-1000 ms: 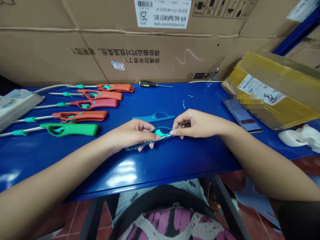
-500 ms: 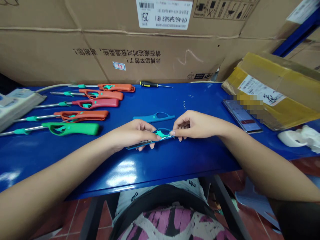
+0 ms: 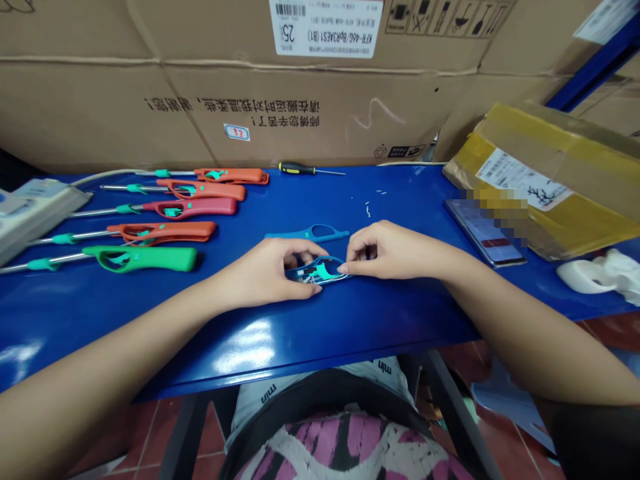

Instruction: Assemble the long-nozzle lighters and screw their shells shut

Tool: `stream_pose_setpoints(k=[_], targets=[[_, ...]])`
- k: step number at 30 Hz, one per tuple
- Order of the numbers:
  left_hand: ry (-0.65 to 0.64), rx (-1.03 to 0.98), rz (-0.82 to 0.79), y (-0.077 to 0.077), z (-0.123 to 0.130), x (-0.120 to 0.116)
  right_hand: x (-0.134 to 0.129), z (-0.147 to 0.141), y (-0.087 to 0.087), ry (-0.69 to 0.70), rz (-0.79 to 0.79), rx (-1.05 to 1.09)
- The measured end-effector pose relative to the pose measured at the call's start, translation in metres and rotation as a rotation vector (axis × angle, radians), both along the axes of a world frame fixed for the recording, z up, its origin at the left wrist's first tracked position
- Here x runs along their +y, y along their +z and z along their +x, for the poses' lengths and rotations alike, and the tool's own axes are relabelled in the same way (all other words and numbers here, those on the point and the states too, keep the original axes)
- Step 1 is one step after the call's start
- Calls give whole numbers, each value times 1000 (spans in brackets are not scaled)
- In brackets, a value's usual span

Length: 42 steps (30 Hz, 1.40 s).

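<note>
A blue lighter shell half (image 3: 330,261) with a green trigger piece (image 3: 324,271) and thin wires inside lies between my hands. My left hand (image 3: 273,270) grips its left part, fingers behind and thumb along the front edge. My right hand (image 3: 377,252) pinches the shell's right end between thumb and fingers. Just behind them a second blue shell half (image 3: 313,233) rests on the blue table (image 3: 320,340). What lies under my left palm is hidden.
Several orange, red and green lighters (image 3: 165,232) lie at the left beside a white power strip (image 3: 43,207). A screwdriver (image 3: 297,169) is at the back. A phone (image 3: 485,233), a taped box (image 3: 545,173) and a white object (image 3: 585,277) are at the right.
My left hand has shifted its hold, its thumb now at the front edge and its fingers behind, so more of the shell's inside shows. My right hand stays nearly in place.
</note>
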State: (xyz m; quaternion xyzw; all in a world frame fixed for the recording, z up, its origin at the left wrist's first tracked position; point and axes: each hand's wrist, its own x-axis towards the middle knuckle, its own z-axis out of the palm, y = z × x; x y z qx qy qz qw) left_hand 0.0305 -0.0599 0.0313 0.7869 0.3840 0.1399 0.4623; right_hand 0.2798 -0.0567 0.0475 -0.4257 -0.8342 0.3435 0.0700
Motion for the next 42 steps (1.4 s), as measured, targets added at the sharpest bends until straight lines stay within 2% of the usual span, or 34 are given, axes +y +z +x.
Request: stream_pose_setpoints(k=[4,6,10,20,27,31,36,42], targets=[[-120,119,334,-2,-2,2,2,2,-1,-19,63,-6],[-150,140,419,-4,-3,3,3,4,-1,-39,62,12],[-119,130,518,-7,-5,4,4,7,-2,-58,66,85],[-52,30,565,-15,-2,4,3,-1,-11,-21,109,156],[-52,1,586,-16,-2,2,3,0,-8,158,328,170],[-31,-42,622,-12,-2,-1,3,-1,-9,222,399,158],[-60,-16,669,-8,-2,-4,2,-3,-11,251,388,112],[-85,-4,676,-11,0,-5,3,-3,-12,244,368,106]])
